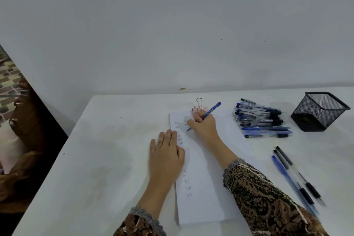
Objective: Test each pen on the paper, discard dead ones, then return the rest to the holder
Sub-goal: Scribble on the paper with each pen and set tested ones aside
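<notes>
Fingers [198, 116] of my right hand [204, 130] pinch the blue pen [212, 109], tip down on the paper [206, 188] beside the column of test marks. Left hand [166, 157] lies flat, fingers straight, pinning the sheet's left edge. Step: testing. Next, judge the ink line, then sort the pen; mesh holder [319, 111] stands beyond the pen pile [262, 120].

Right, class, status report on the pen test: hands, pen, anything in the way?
Right hand grips blue pen, tip on paper. Left hand flat, pressing paper's edge. Pen pile beside mesh holder. Nothing blocking.
</notes>
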`<state>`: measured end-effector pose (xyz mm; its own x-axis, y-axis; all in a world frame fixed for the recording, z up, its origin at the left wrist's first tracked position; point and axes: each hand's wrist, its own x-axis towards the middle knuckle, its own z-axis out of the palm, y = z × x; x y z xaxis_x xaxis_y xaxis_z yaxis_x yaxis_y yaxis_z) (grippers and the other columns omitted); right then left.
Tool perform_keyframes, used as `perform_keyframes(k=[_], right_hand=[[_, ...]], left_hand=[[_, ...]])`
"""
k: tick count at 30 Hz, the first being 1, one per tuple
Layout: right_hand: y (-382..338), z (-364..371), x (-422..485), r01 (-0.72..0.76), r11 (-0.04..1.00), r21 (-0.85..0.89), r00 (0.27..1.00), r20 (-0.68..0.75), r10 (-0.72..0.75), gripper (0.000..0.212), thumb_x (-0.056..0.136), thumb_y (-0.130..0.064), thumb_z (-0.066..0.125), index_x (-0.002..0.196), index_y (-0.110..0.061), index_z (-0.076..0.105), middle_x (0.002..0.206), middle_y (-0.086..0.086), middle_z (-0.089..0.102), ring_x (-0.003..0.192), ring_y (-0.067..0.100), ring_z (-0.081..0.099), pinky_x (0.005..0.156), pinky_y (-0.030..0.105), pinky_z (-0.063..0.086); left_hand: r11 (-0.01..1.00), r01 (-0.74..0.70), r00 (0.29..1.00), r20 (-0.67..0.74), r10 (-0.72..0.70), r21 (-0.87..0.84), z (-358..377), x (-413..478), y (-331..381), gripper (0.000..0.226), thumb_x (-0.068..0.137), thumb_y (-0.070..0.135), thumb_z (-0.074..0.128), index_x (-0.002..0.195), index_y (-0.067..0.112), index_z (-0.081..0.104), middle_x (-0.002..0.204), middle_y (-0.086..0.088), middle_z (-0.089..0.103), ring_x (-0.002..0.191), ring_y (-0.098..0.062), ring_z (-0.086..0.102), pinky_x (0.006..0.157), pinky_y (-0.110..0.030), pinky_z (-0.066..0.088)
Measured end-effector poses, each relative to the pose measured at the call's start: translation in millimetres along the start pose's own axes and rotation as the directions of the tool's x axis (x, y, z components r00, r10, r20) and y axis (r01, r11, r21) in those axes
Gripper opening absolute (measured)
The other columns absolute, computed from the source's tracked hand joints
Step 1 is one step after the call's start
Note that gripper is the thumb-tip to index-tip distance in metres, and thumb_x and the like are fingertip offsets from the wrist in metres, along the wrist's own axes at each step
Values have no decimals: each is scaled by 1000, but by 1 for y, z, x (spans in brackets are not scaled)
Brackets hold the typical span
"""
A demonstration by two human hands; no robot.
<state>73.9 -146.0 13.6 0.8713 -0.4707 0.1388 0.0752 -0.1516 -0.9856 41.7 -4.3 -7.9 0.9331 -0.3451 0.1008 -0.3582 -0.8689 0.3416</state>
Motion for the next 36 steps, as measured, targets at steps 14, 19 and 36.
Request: perform_keyframes(k=[14, 19, 36], right_hand=[[1, -1, 2, 17, 1000, -22, 1000, -24, -18, 51, 70, 12, 54, 52, -22, 19, 42, -14, 22, 48, 5, 24, 49, 12, 25], [5, -2, 4, -13, 1000, -5, 999, -33, 13, 51, 69, 9, 54, 52, -24, 19, 48, -13, 20, 54, 11, 20, 56, 22, 24], [4, -5, 3, 6, 1000, -11, 999, -48, -7, 49, 70, 9, 52, 53, -22, 19, 52, -10, 20, 54, 9, 21, 56, 21, 24]], left_hand=[[1000, -1, 1000, 1, 1, 15, 0, -1, 0, 94, 62, 43, -18, 148, 21, 13, 157, 6, 10, 144, -12, 4, 116, -35, -2], [1000, -2, 1000, 13, 2, 12, -1, 0, 1, 83, 71, 41, -13, 148, 21, 11, 157, 5, 8, 145, -12, 3, 116, -35, -3], [1000, 1, 999, 32, -1, 3, -4, -2, 1, 70, 80, 35, 4, 148, 22, 12, 157, 5, 9, 144, -12, 3, 117, -35, -2]])
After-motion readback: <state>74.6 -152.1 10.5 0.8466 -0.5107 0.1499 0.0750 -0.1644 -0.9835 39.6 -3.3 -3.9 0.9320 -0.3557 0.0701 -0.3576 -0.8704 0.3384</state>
